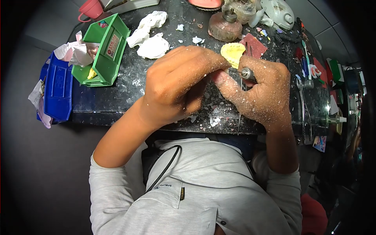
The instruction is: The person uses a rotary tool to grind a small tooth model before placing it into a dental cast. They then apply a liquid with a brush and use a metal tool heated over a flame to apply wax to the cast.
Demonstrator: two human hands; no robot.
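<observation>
My left hand (176,80) is closed, its fingers curled inward and the fingertips meeting those of my right hand; what it pinches is hidden behind the fingers. My right hand (262,88), dusted with pale powder, is wrapped round a metal rotary handpiece (247,73), whose round end shows between thumb and forefinger. Just beyond the fingertips is a yellow plaster-like piece (232,54). White chips and dust (213,119) are scattered over the dark bench (94,103) below the hands.
A green bin (113,51) with crumpled paper and a blue bin (58,88) stand left, near white crumpled tissues (153,47). A pinkish glass spirit lamp (225,28) and a red sheet (255,46) lie beyond. Tweezers (302,103) and a small hammer (308,84) are right.
</observation>
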